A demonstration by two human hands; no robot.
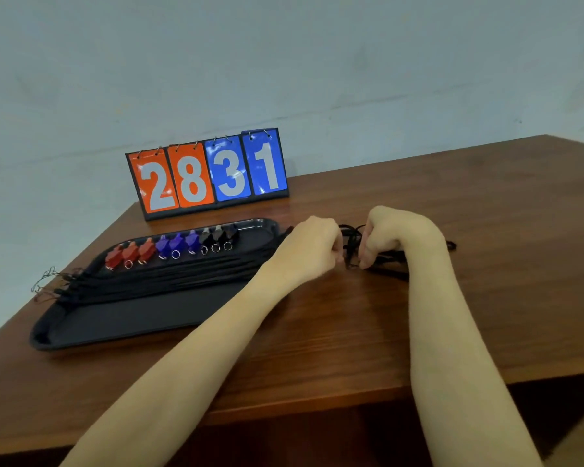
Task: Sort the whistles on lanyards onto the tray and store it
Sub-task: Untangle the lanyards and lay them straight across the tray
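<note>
Currently both hands are working knuckles-up on the tabletop (317, 348), left hand (312, 246) and right hand (390, 235) each pinching the tangled black lanyard (353, 239) between curled fingers, its cord trailing right, with the tray (115, 318) of sorted whistles (176, 246) lying leftward, nearer the left hand.

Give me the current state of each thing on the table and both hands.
Tray: flat on the table, holding nine whistles.
Red whistles: three, in the row.
Purple whistles: three, in the row.
Black whistles: three, in the row.
Loose cords: tangled, off the tray.
Left hand: gripping the cords.
Right hand: gripping the cords.
Scoreboard: upright, reads 28 31.
</note>
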